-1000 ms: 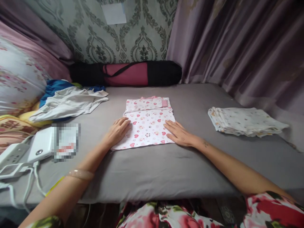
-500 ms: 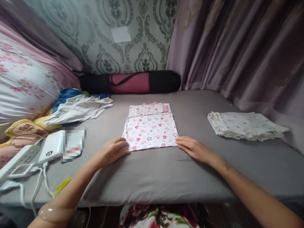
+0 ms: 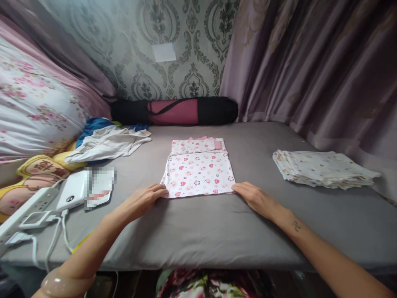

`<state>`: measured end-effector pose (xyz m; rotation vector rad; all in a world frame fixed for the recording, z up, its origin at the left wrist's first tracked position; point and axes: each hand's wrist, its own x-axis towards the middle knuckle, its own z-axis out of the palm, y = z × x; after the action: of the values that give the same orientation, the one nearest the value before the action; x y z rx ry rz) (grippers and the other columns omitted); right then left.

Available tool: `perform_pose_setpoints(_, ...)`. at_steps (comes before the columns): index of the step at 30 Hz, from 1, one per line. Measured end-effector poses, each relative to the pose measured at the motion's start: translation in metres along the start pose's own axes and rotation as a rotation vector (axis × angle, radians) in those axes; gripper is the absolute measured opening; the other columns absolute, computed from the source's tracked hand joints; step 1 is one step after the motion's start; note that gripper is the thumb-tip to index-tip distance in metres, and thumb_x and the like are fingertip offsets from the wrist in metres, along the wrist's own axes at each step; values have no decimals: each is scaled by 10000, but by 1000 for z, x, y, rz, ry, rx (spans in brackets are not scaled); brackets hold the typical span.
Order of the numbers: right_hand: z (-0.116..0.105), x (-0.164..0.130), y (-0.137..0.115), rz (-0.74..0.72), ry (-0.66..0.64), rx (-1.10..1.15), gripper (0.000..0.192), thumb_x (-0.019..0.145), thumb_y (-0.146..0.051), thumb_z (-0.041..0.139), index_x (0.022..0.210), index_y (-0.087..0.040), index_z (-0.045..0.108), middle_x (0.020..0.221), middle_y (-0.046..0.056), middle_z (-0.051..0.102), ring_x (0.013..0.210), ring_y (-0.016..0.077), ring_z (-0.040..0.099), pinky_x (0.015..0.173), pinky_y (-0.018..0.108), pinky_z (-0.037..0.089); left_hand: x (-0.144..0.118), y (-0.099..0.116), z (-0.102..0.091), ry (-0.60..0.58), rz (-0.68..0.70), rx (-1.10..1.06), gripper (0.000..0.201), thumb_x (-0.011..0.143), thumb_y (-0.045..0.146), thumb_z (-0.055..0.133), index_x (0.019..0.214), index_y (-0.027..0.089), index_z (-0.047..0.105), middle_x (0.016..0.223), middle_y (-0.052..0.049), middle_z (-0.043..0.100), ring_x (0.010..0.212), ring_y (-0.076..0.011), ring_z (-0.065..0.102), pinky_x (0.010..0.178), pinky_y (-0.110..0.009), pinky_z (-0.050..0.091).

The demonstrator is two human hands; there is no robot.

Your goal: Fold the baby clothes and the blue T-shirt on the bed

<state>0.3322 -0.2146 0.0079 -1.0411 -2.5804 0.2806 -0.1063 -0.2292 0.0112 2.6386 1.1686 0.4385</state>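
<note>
A small white child's shirt [image 3: 200, 174] with pink hearts and flowers lies flat on the grey bed sheet. Its sleeve [image 3: 195, 145], ending in a pink cuff, is folded across the far end, and a bit of pink trim shows beyond it. My left hand [image 3: 155, 194] is closed on the near left corner of the hem, the fingertips pinching the cloth. At the near right corner, my right hand [image 3: 249, 194] pinches the hem between thumb and fingers. The near hem lies almost straight between both hands.
A stack of folded cloths [image 3: 322, 169] lies at right. On the left are a crumpled pale garment [image 3: 108, 142], a white power bank [image 3: 72, 190], a power strip [image 3: 27, 211] with cables, and a floral pillow [image 3: 40, 99]. A black and pink bag [image 3: 173, 112] rests along the wall.
My fingers, earlier resting flatter at the hem's corners, have closed into a pinch on both. The shirt stays in place on the bed. The camera view has tilted slightly.
</note>
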Motion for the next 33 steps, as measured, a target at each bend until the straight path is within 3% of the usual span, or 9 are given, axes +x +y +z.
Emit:
perform_pose_setpoints(3, 0, 2, 1, 7, 21, 8, 372, 939, -110, 384, 1181, -249, 630, 1125, 75, 689, 1038, 224, 625, 891, 411, 543, 2, -2, -1, -31, 16, -1, 365, 905, 139, 404, 1171, 268, 618, 1157, -73, 656, 1104, -215, 579, 920, -335, 510)
perform_pose_setpoints(11, 0, 9, 8, 30, 64, 64, 385, 903, -114, 407, 1203, -250, 609, 1146, 79, 658, 1080, 225, 602, 941, 414, 513, 5, -3, 2, 109, -116, -141, 264, 945, 288, 436, 1076, 221, 655, 1102, -89, 679, 1050, -206, 617, 916, -339, 512)
perform_pose_setpoints(16, -1, 14, 9, 83, 73, 124, 300, 893, -146, 427, 1050, -257, 657, 1059, 73, 662, 997, 209, 633, 883, 360, 531, 9, -2, -4, 169, -331, -325, 308, 897, 431, 504, 1009, 215, 693, 994, -72, 717, 918, -216, 656, 784, -291, 537)
perform_pose_setpoints(19, -1, 20, 11, 151, 166, 164, 247, 885, -186, 443, 988, -253, 656, 1019, 69, 672, 963, 207, 642, 864, 345, 529, 17, -1, -9, 226, -463, -464, 352, 846, 493, 553, 956, 193, 700, 857, -47, 721, 795, -204, 662, 702, -278, 532)
perform_pose_setpoints(24, -4, 47, 15, 339, 367, 223, 198, 849, -261, 461, 911, -230, 646, 943, 56, 700, 896, 207, 652, 840, 330, 502, 46, -6, -12, 492, -578, -688, 347, 785, 488, 645, 891, 159, 679, 811, -46, 701, 773, -182, 651, 719, -278, 517)
perform_pose_setpoints(27, -5, 70, 23, 499, 446, 276, 225, 821, -311, 456, 878, -206, 646, 831, 48, 709, 779, 200, 656, 749, 309, 494, 71, -16, -10, 655, -622, -739, 355, 763, 492, 660, 845, 147, 646, 727, -17, 646, 678, -147, 600, 650, -253, 495)
perform_pose_setpoints(33, 1, 118, 46, 695, 548, 264, 307, 837, -383, 418, 876, -181, 645, 840, 78, 721, 785, 221, 654, 720, 310, 473, 121, -47, -2, 782, -727, -624, 278, 827, 425, 514, 809, 162, 602, 669, 8, 552, 589, -137, 512, 554, -246, 440)
